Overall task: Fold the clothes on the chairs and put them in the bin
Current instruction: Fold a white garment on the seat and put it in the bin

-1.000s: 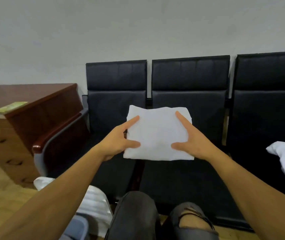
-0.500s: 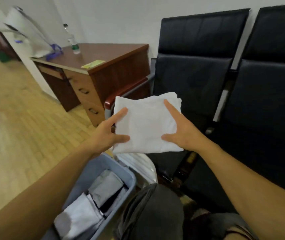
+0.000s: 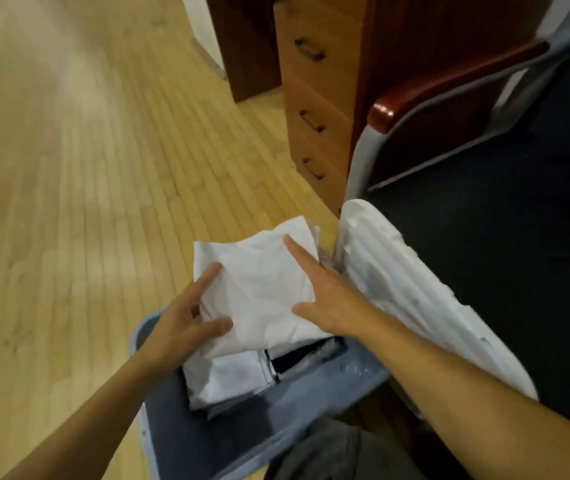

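I hold a folded white garment (image 3: 259, 282) flat between both hands, low over the far end of the blue-grey bin (image 3: 314, 407) on the floor. My left hand (image 3: 186, 323) grips its left edge, thumb and forefinger on top, the other fingers underneath. My right hand (image 3: 325, 296) grips the right edge the same way. Inside the bin lie a folded white piece (image 3: 224, 379) and a dark folded piece (image 3: 297, 362). The black chair seat (image 3: 519, 271) is at the right.
A white striped garment (image 3: 398, 292) hangs over the chair's front edge beside the bin. The chair's red-brown armrest (image 3: 450, 84) and a wooden desk with drawers (image 3: 314, 98) stand behind. Wood floor (image 3: 69, 202) spreads to the left. My knee is at the bottom.
I have turned left and down from the chairs. The folded white garment has come down from chest height in front of the chairs to just above the bin, both hands still holding it.
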Tool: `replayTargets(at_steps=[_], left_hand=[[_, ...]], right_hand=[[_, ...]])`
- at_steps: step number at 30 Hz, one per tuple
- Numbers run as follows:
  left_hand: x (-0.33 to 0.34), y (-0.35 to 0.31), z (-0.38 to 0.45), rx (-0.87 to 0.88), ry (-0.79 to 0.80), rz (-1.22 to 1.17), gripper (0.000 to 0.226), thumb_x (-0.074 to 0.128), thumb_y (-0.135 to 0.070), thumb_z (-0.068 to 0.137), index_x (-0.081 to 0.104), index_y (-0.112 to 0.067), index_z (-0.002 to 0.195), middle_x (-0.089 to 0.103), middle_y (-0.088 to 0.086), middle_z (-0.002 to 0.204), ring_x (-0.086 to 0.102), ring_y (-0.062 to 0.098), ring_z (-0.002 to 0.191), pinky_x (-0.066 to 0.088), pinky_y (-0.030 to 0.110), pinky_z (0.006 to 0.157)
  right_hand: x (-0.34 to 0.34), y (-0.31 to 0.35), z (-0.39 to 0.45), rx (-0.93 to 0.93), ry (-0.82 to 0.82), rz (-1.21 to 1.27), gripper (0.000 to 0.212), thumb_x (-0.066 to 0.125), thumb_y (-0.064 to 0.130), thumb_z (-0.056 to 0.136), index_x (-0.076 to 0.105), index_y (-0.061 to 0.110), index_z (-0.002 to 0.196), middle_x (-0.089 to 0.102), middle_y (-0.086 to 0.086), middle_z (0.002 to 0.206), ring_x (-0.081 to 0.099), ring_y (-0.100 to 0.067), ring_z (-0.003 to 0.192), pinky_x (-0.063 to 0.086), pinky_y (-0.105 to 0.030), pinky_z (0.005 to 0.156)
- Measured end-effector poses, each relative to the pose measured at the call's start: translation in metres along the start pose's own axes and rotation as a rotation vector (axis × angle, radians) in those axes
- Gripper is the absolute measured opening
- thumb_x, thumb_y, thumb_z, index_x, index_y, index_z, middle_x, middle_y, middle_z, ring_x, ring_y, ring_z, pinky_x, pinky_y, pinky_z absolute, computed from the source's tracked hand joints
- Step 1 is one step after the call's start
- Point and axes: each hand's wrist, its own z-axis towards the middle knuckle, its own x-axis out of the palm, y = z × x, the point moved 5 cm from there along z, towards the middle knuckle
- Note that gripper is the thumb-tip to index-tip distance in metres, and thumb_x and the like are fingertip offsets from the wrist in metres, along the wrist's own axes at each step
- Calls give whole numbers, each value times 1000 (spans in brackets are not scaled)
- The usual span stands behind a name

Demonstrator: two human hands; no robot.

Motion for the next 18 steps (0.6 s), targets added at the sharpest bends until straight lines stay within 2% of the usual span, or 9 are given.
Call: replayTargets(at_steps=[2,5,7,9,10,13,15,18], left_hand=[[-6,59,9,-107,-24,18,91,84,-25,84,31,-54,152,45,-9,147,51,16,128,50,41,103],[-10,137,15,-260,-19,56,92,82,-21,85,27,-53,153,37,-13,147,46,15,128,49,41,104],[-11,189,17,-415,19,153,97,81,-18,85,22,-46,156,26,-14,151,40,17,131,47,43,106],[-13,230,20,-549,75,315,104,84,-31,79,19,-35,160,11,-5,163,34,26,142,42,48,113],[-14,246,24,-595,112,396,104,83,-40,77,22,-30,160,8,3,166,31,31,146,39,49,116],[-16,258,37,-674,154,480,86,75,-42,89,30,-19,159,12,10,166,30,34,148,34,47,117],[-13,248,50,-640,116,439,82,72,-40,92,31,-14,158,21,11,165,37,32,144,36,45,117],[-11,228,63,-548,80,377,74,73,-37,92,39,-16,154,36,10,158,45,28,137,42,44,114]], right_hand=[[56,-20,41,44,131,18,109,69,19,90,-13,63,147,22,2,164,54,-29,124,51,-41,97],[131,-42,86,66,292,92,106,68,17,89,-7,59,151,16,5,166,45,-28,134,49,-43,101],[179,-59,106,96,436,98,105,68,19,90,-8,55,153,4,11,167,40,-26,140,47,-40,104],[211,-78,116,121,579,0,107,71,28,90,-12,50,155,-13,10,167,34,-30,145,44,-42,108],[220,-88,120,137,622,-64,107,71,32,89,-11,47,156,-12,6,168,32,-33,146,41,-44,111],[227,-103,128,204,656,-128,94,68,34,91,4,36,160,15,-7,166,40,-36,141,39,-45,112],[224,-105,131,228,631,-99,83,66,32,95,14,28,160,29,-9,162,43,-32,139,41,-40,110],[215,-95,133,252,605,-59,75,65,31,95,25,24,158,45,-7,153,49,-26,135,43,-34,107]])
